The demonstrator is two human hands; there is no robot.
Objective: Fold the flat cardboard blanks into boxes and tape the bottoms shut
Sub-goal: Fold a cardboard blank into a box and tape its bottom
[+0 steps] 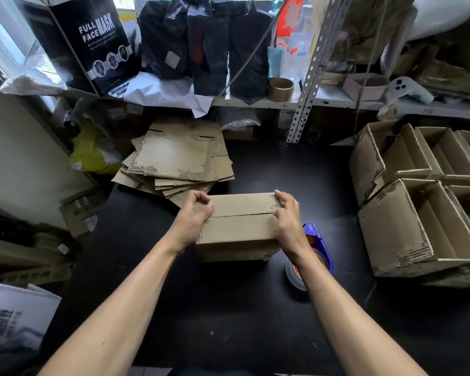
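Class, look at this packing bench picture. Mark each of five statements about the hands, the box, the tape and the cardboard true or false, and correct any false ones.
1. Both hands hold the brown cardboard box with its two flaps folded shut. True: left hand, right hand.
2. A strip of tape already covers the seam between the flaps. False: the seam looks bare.
3. The blue-handled tape dispenser lies on the black table beside the right forearm. True.
4. The stack of flat cardboard blanks lies beyond the box, towards the left. True.
5. The open folded cardboard boxes stand on the left of the table. False: they stand on the right.
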